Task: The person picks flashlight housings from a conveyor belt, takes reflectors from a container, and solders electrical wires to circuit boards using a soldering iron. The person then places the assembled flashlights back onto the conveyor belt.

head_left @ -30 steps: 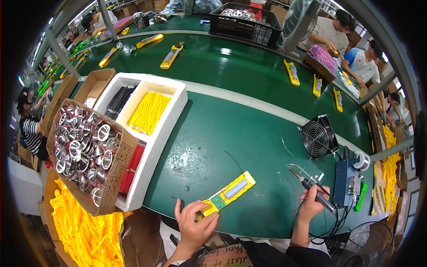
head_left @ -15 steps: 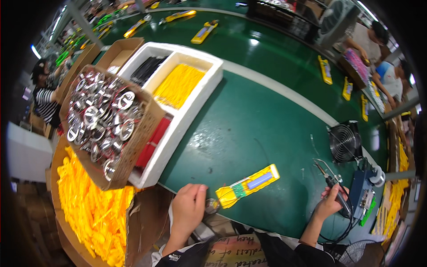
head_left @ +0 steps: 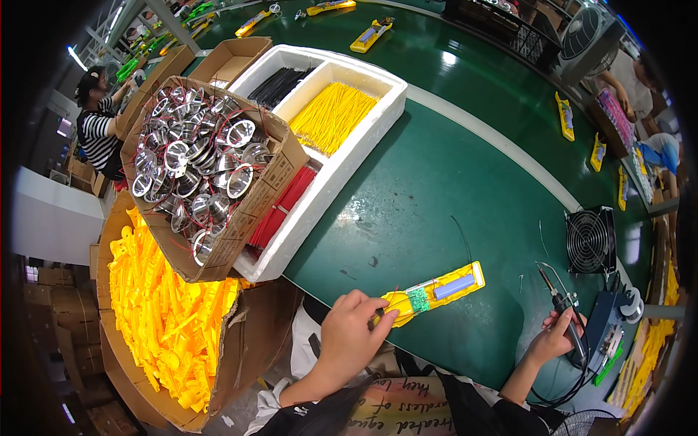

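Near the front edge of the green bench lies a yellow flashlight housing (head_left: 400, 308), slanting up to the right. Inside it sit a green circuit board (head_left: 419, 299) and a blue cylindrical battery cell (head_left: 454, 286). My left hand (head_left: 349, 336) is closed at its near end, pinching a small round lamp reflector (head_left: 376, 318) mostly covered by the fingers. Thin wires run between there and the board. At the right, my right hand (head_left: 552, 340) grips a soldering iron (head_left: 559, 302) by its handle, tip pointing up and left, apart from the housing.
A carton of silver reflectors (head_left: 190, 156) rests by a white foam box (head_left: 367, 125) with black, yellow and red wires. Yellow housings fill a big carton (head_left: 231, 341). A fan (head_left: 590, 240) and blue soldering station (head_left: 605, 320) stand right. Beyond runs a green conveyor (head_left: 480, 83); people work nearby.
My left hand has moved right and up to the housing's near end and closed on the reflector that lay beside it. My right hand still holds the soldering iron. The whole view has shifted.
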A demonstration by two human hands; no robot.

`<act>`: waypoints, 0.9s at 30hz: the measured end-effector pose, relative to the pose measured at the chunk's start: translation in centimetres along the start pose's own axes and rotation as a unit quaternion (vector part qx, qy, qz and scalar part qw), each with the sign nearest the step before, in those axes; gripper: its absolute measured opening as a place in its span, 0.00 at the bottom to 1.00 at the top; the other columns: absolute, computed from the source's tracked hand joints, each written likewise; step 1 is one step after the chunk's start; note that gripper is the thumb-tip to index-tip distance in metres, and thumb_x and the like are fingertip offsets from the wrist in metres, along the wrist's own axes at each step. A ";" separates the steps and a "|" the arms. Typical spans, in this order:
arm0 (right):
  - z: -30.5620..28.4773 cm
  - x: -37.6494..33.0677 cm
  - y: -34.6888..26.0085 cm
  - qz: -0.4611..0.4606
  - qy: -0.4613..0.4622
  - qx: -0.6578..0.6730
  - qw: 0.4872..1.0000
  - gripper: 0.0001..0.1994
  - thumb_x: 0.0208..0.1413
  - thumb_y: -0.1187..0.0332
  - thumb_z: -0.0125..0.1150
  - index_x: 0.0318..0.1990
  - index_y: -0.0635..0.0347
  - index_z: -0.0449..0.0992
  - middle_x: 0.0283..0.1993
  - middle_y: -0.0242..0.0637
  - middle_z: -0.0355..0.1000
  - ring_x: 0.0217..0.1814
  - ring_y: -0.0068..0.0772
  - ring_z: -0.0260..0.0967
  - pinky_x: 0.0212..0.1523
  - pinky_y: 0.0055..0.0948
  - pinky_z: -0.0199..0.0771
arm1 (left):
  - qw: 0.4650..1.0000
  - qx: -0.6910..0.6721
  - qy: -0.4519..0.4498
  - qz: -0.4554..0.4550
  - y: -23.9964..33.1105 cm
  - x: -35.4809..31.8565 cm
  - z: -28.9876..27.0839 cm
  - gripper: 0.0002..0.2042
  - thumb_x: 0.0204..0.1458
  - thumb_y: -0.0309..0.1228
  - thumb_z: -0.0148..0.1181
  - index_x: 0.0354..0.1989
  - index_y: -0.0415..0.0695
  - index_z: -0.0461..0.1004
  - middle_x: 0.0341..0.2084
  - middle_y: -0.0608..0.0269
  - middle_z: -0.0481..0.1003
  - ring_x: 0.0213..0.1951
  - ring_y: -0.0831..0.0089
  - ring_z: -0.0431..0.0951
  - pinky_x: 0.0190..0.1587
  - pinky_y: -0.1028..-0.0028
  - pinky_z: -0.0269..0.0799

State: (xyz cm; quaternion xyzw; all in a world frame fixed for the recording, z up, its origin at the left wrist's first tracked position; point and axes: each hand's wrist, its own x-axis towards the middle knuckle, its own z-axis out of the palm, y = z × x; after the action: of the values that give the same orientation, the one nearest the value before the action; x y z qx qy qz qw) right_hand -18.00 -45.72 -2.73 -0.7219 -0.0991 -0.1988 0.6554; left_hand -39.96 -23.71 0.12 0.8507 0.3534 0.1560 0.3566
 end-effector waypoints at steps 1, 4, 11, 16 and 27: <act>-0.1 0.0 -0.1 -0.010 -0.002 -0.001 1.000 0.07 0.51 0.71 0.51 0.31 0.64 0.62 0.19 0.39 0.65 0.12 0.17 0.56 0.13 0.11 0.56 | 1.000 0.007 -0.012 -0.010 0.3 0.1 0.2 0.05 0.41 0.27 0.58 0.25 0.39 0.73 0.18 0.62 0.66 0.24 0.72 0.69 0.26 0.75 0.64; -0.4 0.0 -0.1 -0.011 0.006 0.003 1.000 0.07 0.51 0.70 0.51 0.31 0.64 0.62 0.19 0.39 0.65 0.12 0.16 0.57 0.13 0.11 0.55 | 0.995 -0.070 -0.014 -0.065 0.0 0.0 0.8 0.05 0.41 0.27 0.58 0.26 0.39 0.74 0.20 0.62 0.68 0.26 0.70 0.69 0.30 0.74 0.64; -0.9 0.3 -0.9 0.006 0.028 0.015 0.999 0.07 0.53 0.68 0.49 0.31 0.62 0.63 0.18 0.34 0.64 0.14 0.14 0.56 0.14 0.10 0.53 | 0.989 -0.133 0.056 0.024 -1.0 0.5 0.1 0.04 0.41 0.26 0.57 0.26 0.41 0.74 0.26 0.62 0.73 0.30 0.68 0.70 0.33 0.75 0.64; -0.7 -0.4 -2.7 0.023 -0.005 0.090 0.996 0.07 0.52 0.69 0.48 0.31 0.65 0.61 0.18 0.37 0.63 0.11 0.14 0.55 0.12 0.09 0.54 | 0.983 -0.160 0.080 0.028 -1.3 0.6 0.9 0.02 0.39 0.25 0.59 0.22 0.43 0.74 0.21 0.64 0.71 0.28 0.70 0.68 0.35 0.75 0.63; 1.8 -6.1 -6.6 0.139 -0.164 0.143 0.966 0.15 0.48 0.62 0.55 0.29 0.63 0.57 0.18 0.34 0.59 0.09 0.17 0.55 0.09 0.12 0.56 | 0.979 -0.059 0.110 0.159 -1.9 1.0 2.8 0.05 0.30 0.26 0.64 0.18 0.47 0.75 0.14 0.72 0.64 0.23 0.72 0.64 0.38 0.69 0.59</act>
State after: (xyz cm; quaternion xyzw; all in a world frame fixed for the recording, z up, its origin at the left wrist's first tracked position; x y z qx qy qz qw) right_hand -25.87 -42.42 0.62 -0.6501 -0.1315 0.0318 0.7477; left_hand -38.75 -23.44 -3.21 0.8513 0.2408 0.3234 0.3357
